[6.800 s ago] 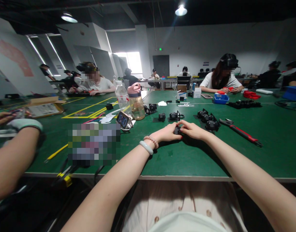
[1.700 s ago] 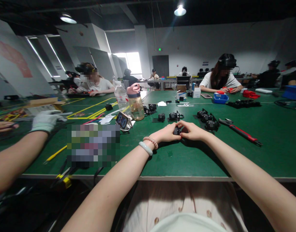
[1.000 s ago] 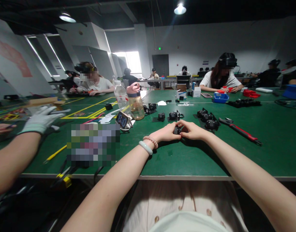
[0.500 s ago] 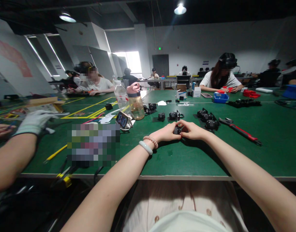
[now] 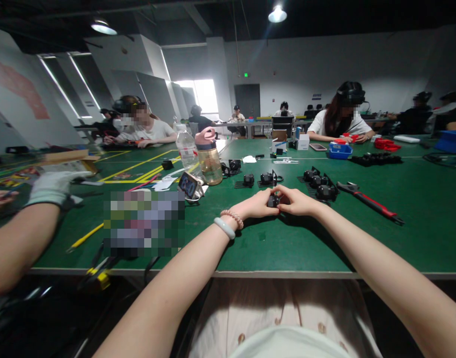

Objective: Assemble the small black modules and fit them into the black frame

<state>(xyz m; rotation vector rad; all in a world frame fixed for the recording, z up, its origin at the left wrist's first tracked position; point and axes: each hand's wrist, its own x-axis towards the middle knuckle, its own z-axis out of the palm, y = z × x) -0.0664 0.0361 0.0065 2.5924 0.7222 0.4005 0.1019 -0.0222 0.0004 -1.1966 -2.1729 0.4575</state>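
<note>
A small black part [image 5: 273, 201] is gripped between my two hands, just above or on the green table [image 5: 250, 248]; its kind is hidden by my fingers. My left hand [image 5: 258, 203] closes on it from the left, a bracelet and a pale bangle on the wrist. From the right, my right hand [image 5: 293, 200] pinches the same part with thumb and fingers. Just beyond lie similar black parts, one [image 5: 266, 178] with a thin upright piece and another [image 5: 248, 180] on a flat black base. More black parts [image 5: 319, 184] are grouped to the right.
An adjustable wrench [image 5: 373, 202] with red-and-black handle lies right. At left stand a phone [image 5: 190, 186] on a stand, a pink-lidded bottle [image 5: 210, 156] and a clear water bottle [image 5: 187, 149]. A co-worker's gloved hand [image 5: 49, 188] is at far left. A blue bin [image 5: 340, 150] stands farther back.
My hands and the black part hold nearly the same place. At far left, the co-worker's gloved hand has shifted slightly.
</note>
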